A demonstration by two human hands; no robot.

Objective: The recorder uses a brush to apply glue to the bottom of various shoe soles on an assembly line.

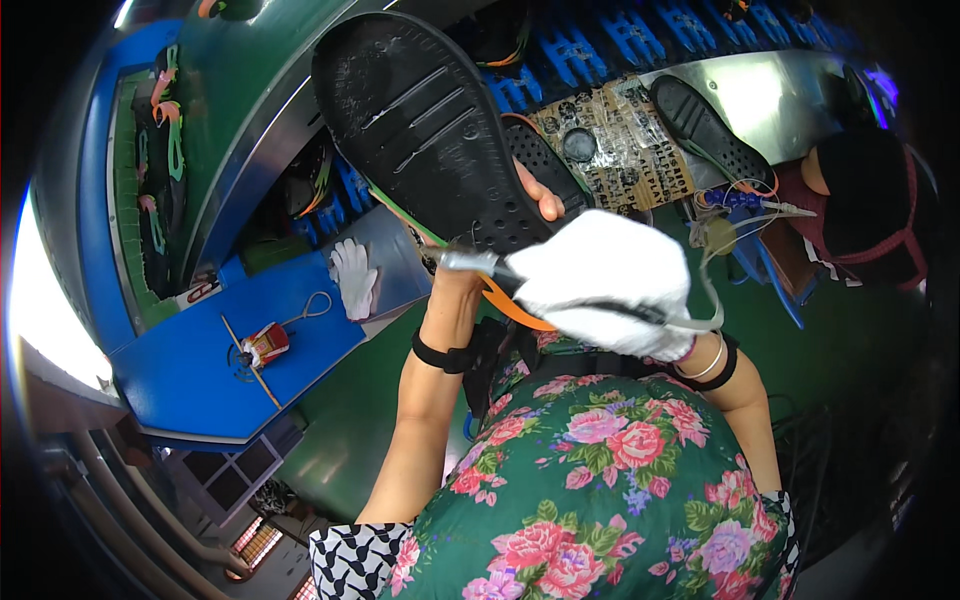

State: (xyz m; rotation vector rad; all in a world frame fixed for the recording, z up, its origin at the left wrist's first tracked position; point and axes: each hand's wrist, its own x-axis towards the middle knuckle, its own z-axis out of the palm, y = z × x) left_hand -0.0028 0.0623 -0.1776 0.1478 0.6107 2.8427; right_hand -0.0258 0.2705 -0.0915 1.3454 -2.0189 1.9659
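Blue table (200,375) alongside, black shoe (420,130) and tool (478,262) in hands (605,280).

Blue table (190,385) (glossy), green floor (335,445).

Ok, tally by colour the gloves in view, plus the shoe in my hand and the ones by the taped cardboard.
White: 2, worn glove and loose glove
Mainly black: 3, held shoe, middle shoe and rightmost shoe
Total: 5
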